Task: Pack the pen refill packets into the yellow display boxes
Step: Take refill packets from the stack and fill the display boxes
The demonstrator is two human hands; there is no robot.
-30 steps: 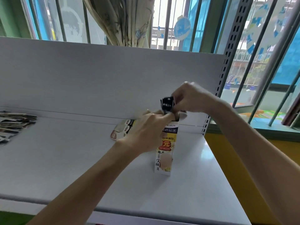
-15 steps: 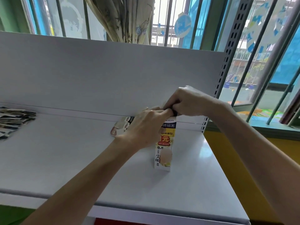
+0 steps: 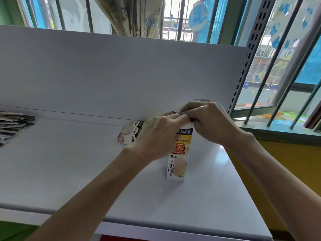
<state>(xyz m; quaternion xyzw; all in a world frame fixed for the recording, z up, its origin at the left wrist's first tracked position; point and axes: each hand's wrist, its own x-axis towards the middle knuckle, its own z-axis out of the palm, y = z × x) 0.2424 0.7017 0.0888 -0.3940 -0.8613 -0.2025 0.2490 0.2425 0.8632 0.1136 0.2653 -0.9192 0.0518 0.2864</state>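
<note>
A tall yellow and white display box (image 3: pixel 178 157) stands upright on the white shelf (image 3: pixel 69 171). My left hand (image 3: pixel 156 136) grips the box's upper left side. Curled over the box's top, my right hand (image 3: pixel 205 119) presses down on a dark refill packet, of which only a sliver shows between my fingers. A loose pile of dark refill packets (image 3: pixel 13 126) lies at the shelf's far left. A flattened box (image 3: pixel 132 133) lies behind my left hand, against the back panel.
The shelf's white back panel (image 3: pixel 121 75) rises behind the box. A perforated grey upright (image 3: pixel 243 70) marks the shelf's right end. Window bars (image 3: pixel 286 75) and a curtain (image 3: pixel 135 14) lie beyond. The shelf's front edge (image 3: pixel 156 221) runs below my forearms.
The black packet that stuck up above the box has gone down into it. My right hand has lowered onto the box top, and my left hand stays on the box.
</note>
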